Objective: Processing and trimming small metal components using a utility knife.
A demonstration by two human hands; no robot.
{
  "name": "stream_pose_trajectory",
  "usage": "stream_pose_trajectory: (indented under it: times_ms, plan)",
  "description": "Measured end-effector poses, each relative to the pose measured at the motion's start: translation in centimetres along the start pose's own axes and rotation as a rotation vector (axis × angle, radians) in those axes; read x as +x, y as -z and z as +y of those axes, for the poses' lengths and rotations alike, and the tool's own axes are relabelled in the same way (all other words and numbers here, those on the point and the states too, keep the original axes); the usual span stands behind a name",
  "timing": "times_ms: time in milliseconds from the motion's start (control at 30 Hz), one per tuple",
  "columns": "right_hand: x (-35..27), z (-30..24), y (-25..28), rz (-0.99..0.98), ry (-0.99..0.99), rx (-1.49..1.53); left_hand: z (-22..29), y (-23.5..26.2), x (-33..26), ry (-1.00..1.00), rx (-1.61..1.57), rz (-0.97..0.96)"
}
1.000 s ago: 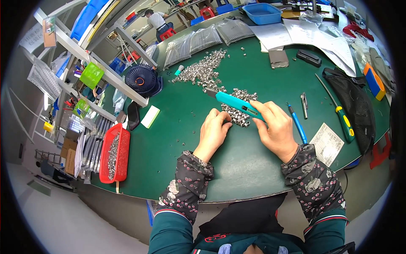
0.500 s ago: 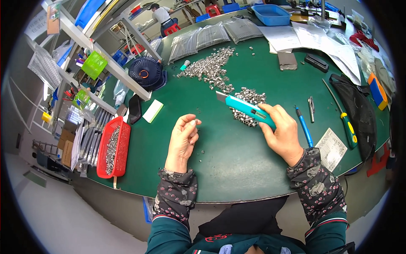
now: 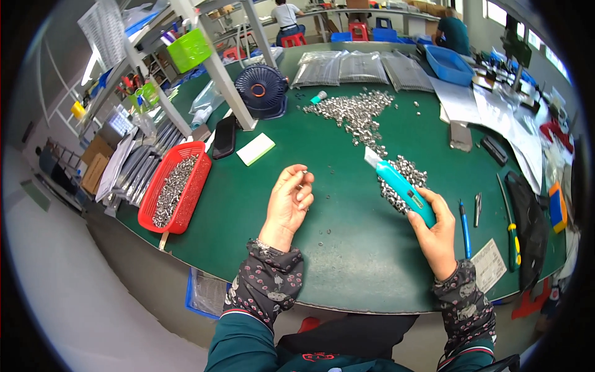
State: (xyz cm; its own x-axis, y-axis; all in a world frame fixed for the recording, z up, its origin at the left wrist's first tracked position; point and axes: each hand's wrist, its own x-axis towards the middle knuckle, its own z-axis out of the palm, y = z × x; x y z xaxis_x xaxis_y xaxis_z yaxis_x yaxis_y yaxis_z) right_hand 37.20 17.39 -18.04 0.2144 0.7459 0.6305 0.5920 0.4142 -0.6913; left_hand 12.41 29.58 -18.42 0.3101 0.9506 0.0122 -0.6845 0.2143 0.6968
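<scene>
My right hand (image 3: 439, 239) grips a teal utility knife (image 3: 406, 193) by its handle. Its blade is out and points to the far left, above the table. Just beyond and partly behind the knife lies a small pile of short metal sleeves (image 3: 406, 167). My left hand (image 3: 287, 204) is raised over the table, thumb and forefinger pinched together. Whatever sits at those fingertips is too small to name. A larger heap of the same shiny metal parts (image 3: 356, 111) spreads farther back, and a few tiny dark bits (image 3: 325, 232) lie between my hands.
At the left stand a red basket (image 3: 201, 177) of small metal parts, a black phone (image 3: 225, 137), a white-green pad (image 3: 255, 149) and a dark fan (image 3: 260, 90). On the right lie a blue pen (image 3: 465, 229), a screwdriver (image 3: 514, 247) and a paper label (image 3: 489, 266). Bagged rods (image 3: 362, 67) line the back.
The view has swung, so the tabletop things appear shifted mostly rightward. My right hand still grips the knife and sits a little lower in the picture. The left hand stays pinched.
</scene>
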Motion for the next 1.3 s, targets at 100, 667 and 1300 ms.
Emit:
stream_pose_trajectory:
  times_ms: [100, 667, 1300]
  plan:
    - [0.9, -1.7, -0.7, -0.040, -0.169, 0.205, 0.2, 0.0, -0.1, 0.002, -0.007, 0.020]
    - [-0.2, -0.5, -1.3, -0.365, -0.278, 0.250, -0.8, 0.0, -0.1, 0.104, 0.115, -0.082]
    - [-0.2, -0.4, -1.5, -0.403, -0.193, 0.166, -1.1, -0.4, -0.5, 0.135, 0.174, -0.132]
